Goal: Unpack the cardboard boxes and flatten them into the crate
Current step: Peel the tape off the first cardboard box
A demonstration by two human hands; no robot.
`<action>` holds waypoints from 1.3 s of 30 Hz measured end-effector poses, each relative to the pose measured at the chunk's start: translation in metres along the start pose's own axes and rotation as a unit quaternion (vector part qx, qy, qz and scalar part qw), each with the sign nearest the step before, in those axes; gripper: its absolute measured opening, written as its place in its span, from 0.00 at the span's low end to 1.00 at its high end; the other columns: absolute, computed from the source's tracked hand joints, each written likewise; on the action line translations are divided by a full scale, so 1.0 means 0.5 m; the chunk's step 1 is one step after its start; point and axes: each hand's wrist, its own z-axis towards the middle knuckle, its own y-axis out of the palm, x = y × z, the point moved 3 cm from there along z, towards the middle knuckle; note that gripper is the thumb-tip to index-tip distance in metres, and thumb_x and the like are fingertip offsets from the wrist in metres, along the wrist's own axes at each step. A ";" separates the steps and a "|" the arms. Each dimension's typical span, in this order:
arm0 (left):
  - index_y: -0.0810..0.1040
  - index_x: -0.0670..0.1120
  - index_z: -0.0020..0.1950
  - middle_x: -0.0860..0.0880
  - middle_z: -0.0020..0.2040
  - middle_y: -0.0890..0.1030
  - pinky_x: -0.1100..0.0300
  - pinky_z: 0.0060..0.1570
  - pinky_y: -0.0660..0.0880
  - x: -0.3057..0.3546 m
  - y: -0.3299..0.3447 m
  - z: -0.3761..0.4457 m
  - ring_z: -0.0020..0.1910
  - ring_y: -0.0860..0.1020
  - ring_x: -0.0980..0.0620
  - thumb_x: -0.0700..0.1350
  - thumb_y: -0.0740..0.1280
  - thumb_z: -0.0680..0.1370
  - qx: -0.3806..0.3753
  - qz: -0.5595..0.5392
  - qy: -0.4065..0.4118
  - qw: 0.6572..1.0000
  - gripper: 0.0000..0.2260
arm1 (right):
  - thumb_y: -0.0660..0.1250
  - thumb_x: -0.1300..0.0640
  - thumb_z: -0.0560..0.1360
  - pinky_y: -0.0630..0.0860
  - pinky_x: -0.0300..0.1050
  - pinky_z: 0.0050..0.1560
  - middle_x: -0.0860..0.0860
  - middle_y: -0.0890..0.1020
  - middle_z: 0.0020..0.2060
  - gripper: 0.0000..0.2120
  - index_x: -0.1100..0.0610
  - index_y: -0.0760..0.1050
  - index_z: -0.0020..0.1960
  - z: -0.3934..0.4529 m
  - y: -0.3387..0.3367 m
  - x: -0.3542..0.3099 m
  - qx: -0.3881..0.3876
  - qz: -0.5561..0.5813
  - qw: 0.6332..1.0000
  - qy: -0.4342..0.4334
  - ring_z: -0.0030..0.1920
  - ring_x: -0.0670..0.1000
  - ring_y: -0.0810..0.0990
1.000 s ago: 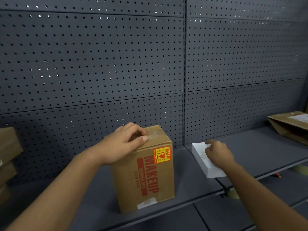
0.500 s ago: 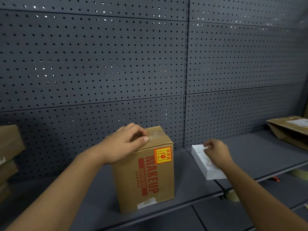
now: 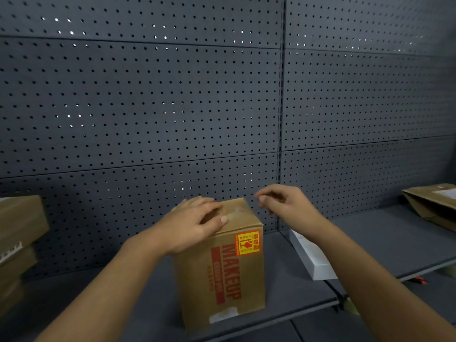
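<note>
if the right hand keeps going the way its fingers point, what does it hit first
Probably the top of the MAKEUP box: the right hand points left toward its upper right edge, where the left hand rests. Depth is unclear.

cardboard box (image 3: 222, 275) front, red "MAKEUP"; yellow sticker (image 3: 247, 243), unreadable

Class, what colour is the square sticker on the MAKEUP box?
Yellow with an orange-red border, head view.

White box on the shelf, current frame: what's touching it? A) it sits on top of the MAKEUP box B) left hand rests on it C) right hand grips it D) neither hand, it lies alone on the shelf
D: the white box lies on the shelf with the right hand raised beside the MAKEUP box, holding nothing, and the left hand resting on that carton's top.
</note>
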 end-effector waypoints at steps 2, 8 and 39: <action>0.57 0.59 0.84 0.57 0.84 0.56 0.45 0.81 0.41 0.003 0.001 -0.004 0.83 0.49 0.55 0.72 0.46 0.78 -0.013 0.020 0.000 1.000 0.35 | 0.68 0.55 0.82 0.80 0.40 0.51 0.47 0.86 0.47 0.07 0.52 0.84 0.56 0.009 0.022 -0.043 -0.047 -0.039 0.998 -0.034 0.48 0.46 0.83; 0.51 0.55 0.85 0.53 0.84 0.54 0.46 0.82 0.40 0.008 -0.001 -0.035 0.83 0.51 0.53 0.71 0.46 0.81 0.003 0.071 0.013 0.997 0.36 | 0.72 0.53 0.79 0.75 0.38 0.50 0.44 0.80 0.48 0.06 0.50 0.85 0.54 0.020 0.049 -0.105 -0.096 -0.183 0.975 -0.076 0.48 0.42 0.78; 0.51 0.63 0.81 0.57 0.83 0.51 0.48 0.81 0.50 0.008 0.002 -0.126 0.82 0.47 0.54 0.75 0.46 0.79 0.085 0.118 -0.008 0.989 0.33 | 0.70 0.52 0.80 0.77 0.51 0.52 0.42 0.76 0.43 0.04 0.47 0.84 0.49 -0.032 0.115 -0.140 -0.042 -0.229 0.970 -0.072 0.46 0.43 0.76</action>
